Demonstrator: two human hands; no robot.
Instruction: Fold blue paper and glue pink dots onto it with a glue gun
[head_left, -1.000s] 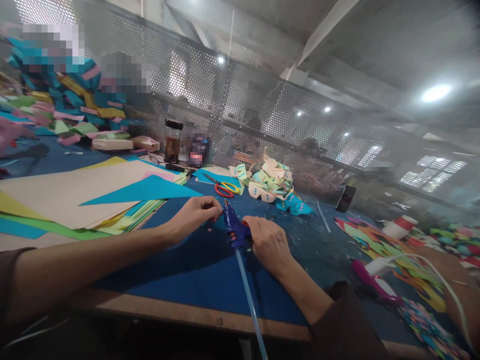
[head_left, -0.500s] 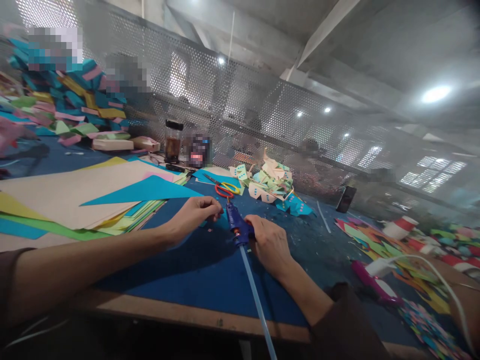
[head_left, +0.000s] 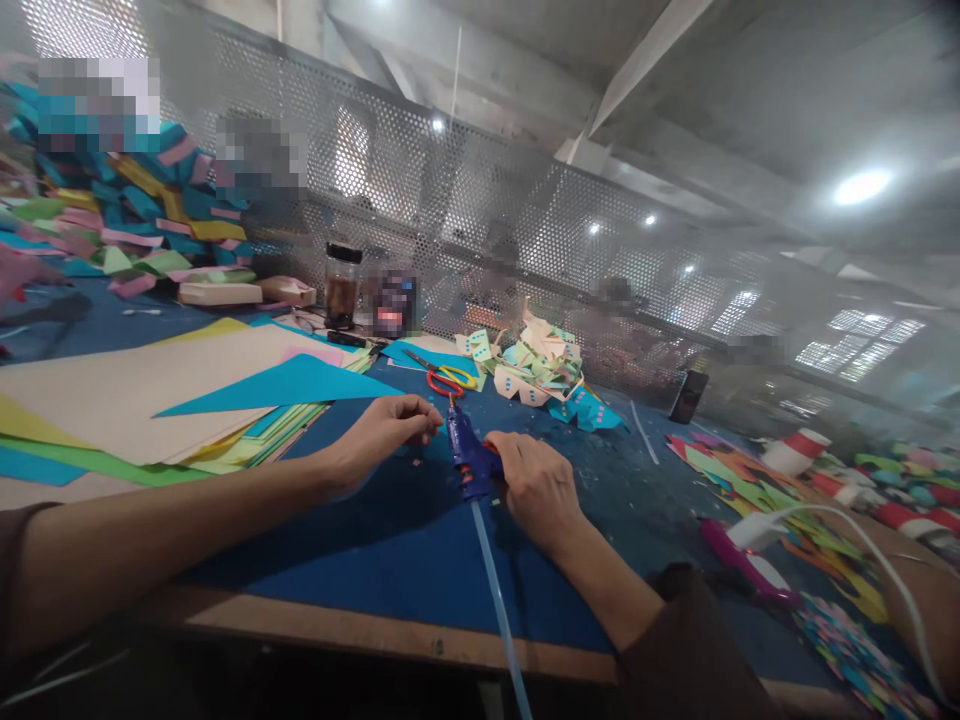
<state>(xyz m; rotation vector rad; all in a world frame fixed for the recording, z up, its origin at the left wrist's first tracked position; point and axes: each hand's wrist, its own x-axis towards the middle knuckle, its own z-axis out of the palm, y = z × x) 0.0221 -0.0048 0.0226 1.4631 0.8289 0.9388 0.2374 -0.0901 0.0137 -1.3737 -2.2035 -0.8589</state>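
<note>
My right hand (head_left: 541,487) is wrapped round the grip of a dark blue hot glue gun (head_left: 466,455), nozzle pointing away from me. A long translucent glue stick (head_left: 493,590) trails out of its back end toward me. Just left of the nozzle, my left hand (head_left: 394,432) is closed, thumb and fingers pinched together. What it holds, if anything, is hidden. Beyond the nozzle lie scissors (head_left: 450,380) with red and yellow handles. A blue paper triangle (head_left: 289,388) rests on stacked coloured sheets (head_left: 187,370) by my left forearm.
Folded dotted paper shapes (head_left: 536,365) are piled at the back. A lidded jar (head_left: 343,285) stands before the perforated screen (head_left: 420,190). At right are a phone (head_left: 688,396), a purple-and-white device (head_left: 750,565) with a white cord, and another person's arm (head_left: 892,570). Paper strips (head_left: 142,205) heap up at left.
The glue gun has tipped slightly, its back end and the glue stick shifting left. My left hand stays pinched near the nozzle. The whole view has shifted a little.
</note>
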